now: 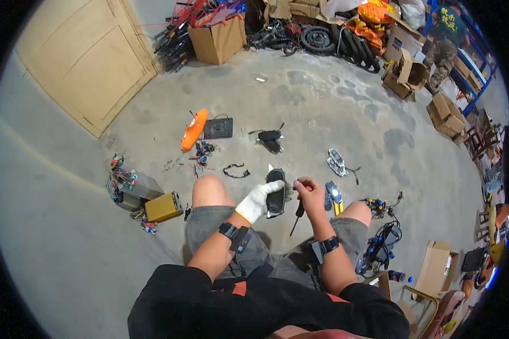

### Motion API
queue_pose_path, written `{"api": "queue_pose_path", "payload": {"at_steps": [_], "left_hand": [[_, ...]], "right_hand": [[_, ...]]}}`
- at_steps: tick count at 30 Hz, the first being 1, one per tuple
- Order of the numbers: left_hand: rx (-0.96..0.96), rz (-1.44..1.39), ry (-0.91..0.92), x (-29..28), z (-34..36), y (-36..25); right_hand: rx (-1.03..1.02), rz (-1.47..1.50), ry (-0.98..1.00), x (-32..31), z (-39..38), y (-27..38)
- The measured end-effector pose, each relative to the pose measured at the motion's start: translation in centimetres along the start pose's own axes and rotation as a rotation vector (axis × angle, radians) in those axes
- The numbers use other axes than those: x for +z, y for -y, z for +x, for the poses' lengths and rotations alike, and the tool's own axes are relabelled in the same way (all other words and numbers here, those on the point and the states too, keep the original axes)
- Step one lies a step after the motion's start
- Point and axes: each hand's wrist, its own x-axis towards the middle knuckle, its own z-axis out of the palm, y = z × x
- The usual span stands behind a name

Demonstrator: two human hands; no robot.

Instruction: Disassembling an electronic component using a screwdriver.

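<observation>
My left hand [257, 199], in a white knit glove, grips an oblong black housing [276, 192] with pale pointed ends, held upright between my knees. Just to its right, my bare right hand [311, 195] is closed around a screwdriver [299, 212]. Its dark shaft points down and a bit of red shows near the fingers. The fingertips of the right hand are close to the housing; whether they touch it I cannot tell. On the floor beyond lie two similar black parts [270, 140] with short cables. A yellow and grey tool [335, 196] is by my right knee.
Left of me are metal controller boxes [163, 208] with wires. Ahead lie an orange shell [194, 130], a black square panel [218, 128], a cable [236, 170] and a clear lamp part [337, 163]. Wiring [385, 243] sits right. Another person [447, 39] stands far right by cartons [404, 73].
</observation>
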Motion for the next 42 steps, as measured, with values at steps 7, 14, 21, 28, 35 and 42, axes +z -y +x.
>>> {"api": "queue_pose_path", "payload": {"at_steps": [7,14,21,28,35,42], "left_hand": [[0.016,0.020,0.087,0.9,1.2,-0.7],[0.095,0.033,0.121,-0.3,2.7,1.0],[0.187,0.236,0.093,0.5,2.1,-0.1],[0.270,0.353,0.137,2.0,1.6,-0.6],[0.268,0.392,0.095,2.0,1.3,-0.8],[0.266,0.437,0.084,1.9,0.7,-1.1]], "right_hand": [[-0.025,0.061,-0.045,-1.0,0.6,-0.1],[-0.017,0.037,-0.001,-0.9,0.1,0.1],[-0.040,0.037,-0.001,0.0,0.6,-0.6],[-0.022,0.029,-0.029,0.4,0.8,-0.8],[-0.006,-0.003,0.010,0.4,0.7,-0.6],[0.025,0.015,0.047,0.4,0.6,-0.4]]}}
